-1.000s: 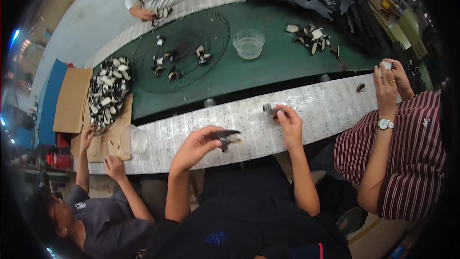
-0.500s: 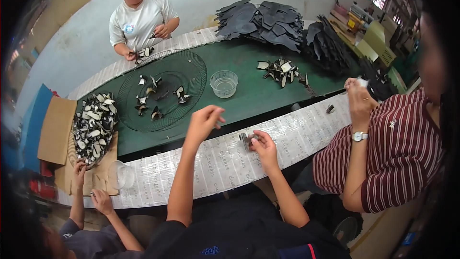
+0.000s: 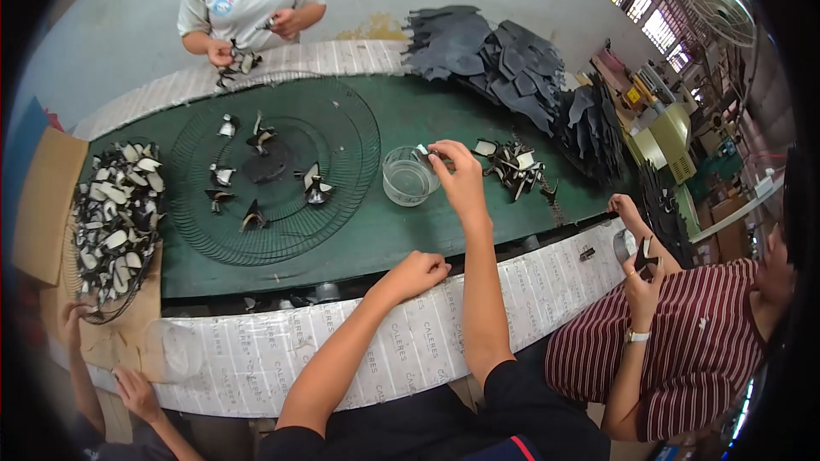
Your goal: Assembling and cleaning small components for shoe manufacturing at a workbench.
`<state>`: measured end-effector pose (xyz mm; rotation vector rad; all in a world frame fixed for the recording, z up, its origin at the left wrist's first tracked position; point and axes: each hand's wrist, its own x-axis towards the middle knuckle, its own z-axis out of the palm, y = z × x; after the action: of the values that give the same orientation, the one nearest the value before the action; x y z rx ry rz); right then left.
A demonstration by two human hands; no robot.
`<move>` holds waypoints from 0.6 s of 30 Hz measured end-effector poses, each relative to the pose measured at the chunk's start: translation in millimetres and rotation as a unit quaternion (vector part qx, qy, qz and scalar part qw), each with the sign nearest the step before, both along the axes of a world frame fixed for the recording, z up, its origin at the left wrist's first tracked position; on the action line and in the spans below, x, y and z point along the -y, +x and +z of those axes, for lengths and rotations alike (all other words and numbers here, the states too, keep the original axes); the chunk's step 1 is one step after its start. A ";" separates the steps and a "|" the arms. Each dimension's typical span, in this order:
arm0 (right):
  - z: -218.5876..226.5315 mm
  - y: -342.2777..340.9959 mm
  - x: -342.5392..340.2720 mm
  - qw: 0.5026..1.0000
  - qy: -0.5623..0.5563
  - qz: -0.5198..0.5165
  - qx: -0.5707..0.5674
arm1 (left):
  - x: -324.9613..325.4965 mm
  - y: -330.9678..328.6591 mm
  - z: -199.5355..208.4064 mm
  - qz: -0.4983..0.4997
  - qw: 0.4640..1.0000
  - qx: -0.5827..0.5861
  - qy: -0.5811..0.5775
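My right hand (image 3: 462, 172) is over the right rim of a clear plastic tub (image 3: 408, 194), its fingers pinched on a small piece with a pale, shiny end (image 3: 421, 151). The fingers cover most of that piece. My left hand (image 3: 413, 278) lies closed, knuckles up, at the near edge of the green table (image 3: 359, 243). Whether its curled fingers hold anything is hidden. To the right of the tub is a heap of small black-and-cream curved parts (image 3: 516, 166). More such parts stand spaced out on a round wire grille (image 3: 272, 260) to the left.
A wire basket (image 3: 118, 213) heaped with the parts sits far left by cardboard (image 3: 43, 218). Black cut sheets (image 3: 487, 51) are piled at the back. Co-workers handle parts across, at left, and at right, where one wears a striped shirt (image 3: 683, 337).
My right hand has gone from the wrapped near ledge up to the tub. My left hand has come down to the table's near edge and curled. The view has shifted right.
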<state>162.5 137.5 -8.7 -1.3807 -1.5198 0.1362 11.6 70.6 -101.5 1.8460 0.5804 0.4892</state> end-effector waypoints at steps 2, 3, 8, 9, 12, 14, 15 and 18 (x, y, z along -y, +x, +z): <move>-6.6 6.6 -7.8 1.000 -0.007 -0.004 0.021 | -1.2 -0.1 5.7 0.001 1.000 -0.010 -0.007; -9.2 6.0 -9.5 1.000 -0.020 -0.004 0.021 | -2.8 -0.7 5.6 0.007 1.000 -0.025 -0.005; -12.4 1.9 -14.1 0.995 -0.089 0.008 0.041 | -7.7 -0.2 -3.3 0.020 0.999 -0.024 -0.015; -13.2 1.2 -15.2 0.994 -0.099 0.014 0.048 | -8.1 0.4 -2.9 0.022 0.999 -0.021 -0.019; -24.7 0.3 -19.2 0.993 -0.079 0.038 0.079 | -8.4 1.7 -2.6 0.024 0.999 -0.020 -0.024; -29.7 -0.6 -18.9 0.991 -0.082 0.041 0.094 | -8.1 2.2 -1.0 0.022 0.999 -0.022 -0.024; -30.8 -0.8 -18.1 0.989 -0.084 0.043 0.111 | -8.0 2.7 0.5 0.024 0.999 -0.016 -0.026; -17.3 -0.5 -17.4 0.992 -0.044 0.027 0.111 | -6.3 2.2 -2.4 0.032 0.999 0.000 -0.022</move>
<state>162.0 154.9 -25.9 -1.4636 -1.7550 0.0856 13.8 76.9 -103.9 1.7902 0.6468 0.5150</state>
